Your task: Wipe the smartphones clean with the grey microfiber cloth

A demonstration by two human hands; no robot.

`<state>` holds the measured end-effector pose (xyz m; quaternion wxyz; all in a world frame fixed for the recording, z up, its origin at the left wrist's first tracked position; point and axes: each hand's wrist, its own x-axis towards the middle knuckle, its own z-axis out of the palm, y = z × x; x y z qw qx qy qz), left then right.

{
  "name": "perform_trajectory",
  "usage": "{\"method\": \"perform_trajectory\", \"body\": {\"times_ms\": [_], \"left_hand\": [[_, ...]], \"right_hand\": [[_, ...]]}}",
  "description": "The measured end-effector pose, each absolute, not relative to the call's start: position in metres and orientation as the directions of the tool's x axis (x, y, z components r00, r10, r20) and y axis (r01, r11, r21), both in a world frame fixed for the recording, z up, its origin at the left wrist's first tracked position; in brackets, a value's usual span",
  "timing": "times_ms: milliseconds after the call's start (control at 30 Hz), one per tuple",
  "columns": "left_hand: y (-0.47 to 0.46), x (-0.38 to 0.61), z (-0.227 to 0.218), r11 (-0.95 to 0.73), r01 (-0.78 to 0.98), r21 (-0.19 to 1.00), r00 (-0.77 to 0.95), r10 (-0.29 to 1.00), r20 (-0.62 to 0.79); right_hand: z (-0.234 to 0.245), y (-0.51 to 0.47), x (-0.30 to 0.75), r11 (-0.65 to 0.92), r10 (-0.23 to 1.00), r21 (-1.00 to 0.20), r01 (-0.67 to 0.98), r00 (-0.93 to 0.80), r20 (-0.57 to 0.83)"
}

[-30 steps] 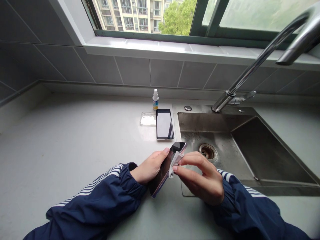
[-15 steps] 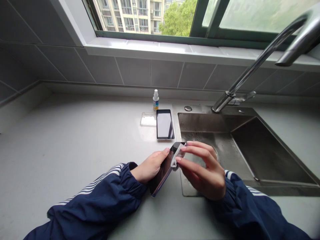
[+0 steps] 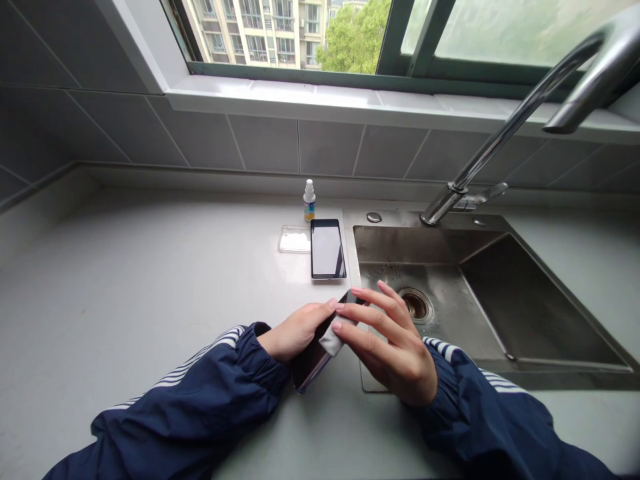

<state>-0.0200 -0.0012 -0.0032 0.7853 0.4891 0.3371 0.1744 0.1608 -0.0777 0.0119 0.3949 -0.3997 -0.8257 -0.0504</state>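
My left hand [image 3: 295, 331] grips a dark phone [image 3: 311, 361] by its edge, tilted over the counter beside the sink. My right hand [image 3: 387, 343] lies across the phone's screen with its fingers pressing a small white cloth [image 3: 331, 343] against the glass. Most of the phone's upper part is hidden under my right fingers. Both arms wear dark blue sleeves with white stripes.
A second phone [image 3: 327, 248] lies face up on the pale counter [image 3: 150, 280], with a clear case [image 3: 295, 239] beside it and a small dropper bottle [image 3: 309, 201] behind. The steel sink [image 3: 480, 293] with drain [image 3: 416, 303] and a long tap [image 3: 515, 113] are to the right.
My right hand slid the cloth from the phone's top end down toward its middle, and now covers more of the screen. The left hand kept its hold.
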Motion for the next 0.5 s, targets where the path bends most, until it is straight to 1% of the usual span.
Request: {"method": "perform_trajectory", "body": {"times_ms": [33,67,133,167,200,233,300,367,500], "left_hand": [[-0.001,-0.021,-0.002,0.479,0.065,0.876,0.721,0.584,-0.373],[0.000,-0.022,-0.001,0.532,0.103,0.841,0.723,0.540,-0.430],[0.002,-0.024,0.001,0.673,0.196,0.713,0.699,0.415,-0.583],[0.003,-0.024,0.001,0.730,0.219,0.647,0.694,0.350,-0.629],[0.005,-0.025,0.000,0.770,0.220,0.598,0.704,0.299,-0.644],[0.007,-0.026,0.000,0.795,0.205,0.571,0.729,0.265,-0.631],[0.010,-0.026,-0.004,0.813,0.167,0.557,0.803,0.216,-0.555],[0.012,-0.026,-0.008,0.795,0.099,0.598,0.852,0.242,-0.464],[0.008,-0.024,-0.012,0.685,-0.058,0.727,0.846,0.420,-0.328]], "right_hand": [[0.012,-0.078,0.161,0.667,0.618,-0.236,0.707,-0.347,0.705],[0.013,-0.078,0.162,0.663,0.616,-0.242,0.708,-0.333,0.714],[0.013,-0.077,0.163,0.666,0.621,-0.265,0.698,-0.321,0.715],[0.013,-0.077,0.164,0.667,0.627,-0.283,0.689,-0.314,0.713],[0.012,-0.076,0.165,0.667,0.634,-0.306,0.680,-0.301,0.713],[0.011,-0.075,0.166,0.667,0.640,-0.330,0.668,-0.286,0.713],[0.010,-0.073,0.167,0.671,0.653,-0.396,0.627,-0.246,0.716],[0.008,-0.071,0.169,0.666,0.678,-0.491,0.561,-0.182,0.712],[0.006,-0.068,0.172,0.590,0.756,-0.701,0.401,0.032,0.654]]}}
